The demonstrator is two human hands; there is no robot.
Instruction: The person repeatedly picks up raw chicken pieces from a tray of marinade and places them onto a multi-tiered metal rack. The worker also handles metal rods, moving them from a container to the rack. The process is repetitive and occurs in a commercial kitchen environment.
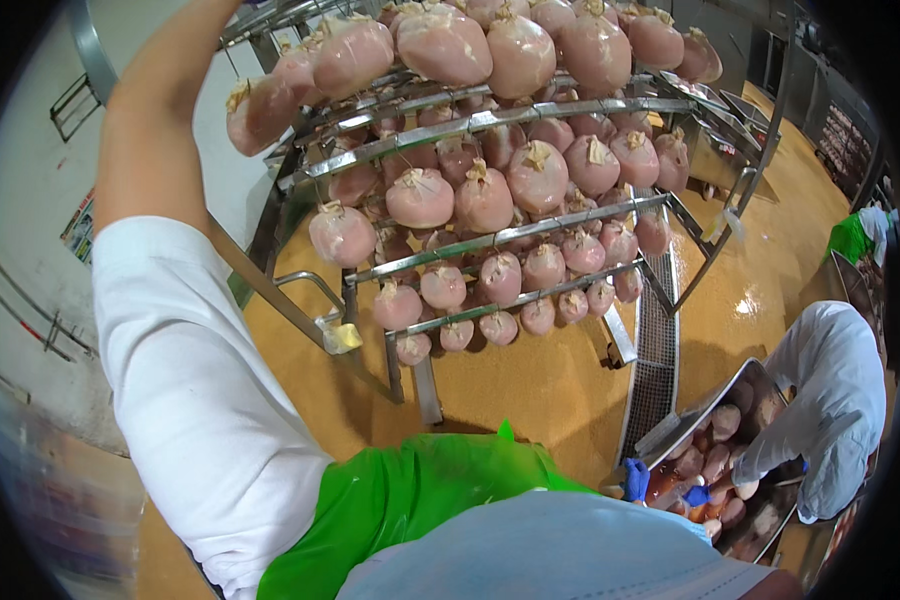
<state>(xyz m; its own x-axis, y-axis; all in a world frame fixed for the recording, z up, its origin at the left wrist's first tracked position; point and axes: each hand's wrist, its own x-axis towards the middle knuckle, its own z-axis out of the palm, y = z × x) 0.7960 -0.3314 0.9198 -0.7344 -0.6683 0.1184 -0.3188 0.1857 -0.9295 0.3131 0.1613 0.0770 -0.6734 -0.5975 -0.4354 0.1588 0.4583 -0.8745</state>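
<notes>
My left arm, in a rolled white sleeve, reaches up past the top left edge, with the hand out of view. My right hand is out of view too. Before me stands a steel rack (495, 110) with several tiers of bars. Pale pink pieces of meat (538, 177), apparently in clear netting or film with gathered tops, hang from them by hooks or loops. The upper pieces look larger than the lower ones (456, 335). A yellowish wrapped item (342, 338) is at the rack's left post.
At the lower right, a co-worker's blue-gloved hand (696, 495) is in a steel bin (649, 442) of meat; another blue glove (636, 480) is at its edge, owner unclear. A floor drain grate (654, 375) runs beside the rack. More steel bins (720, 146) stand beyond.
</notes>
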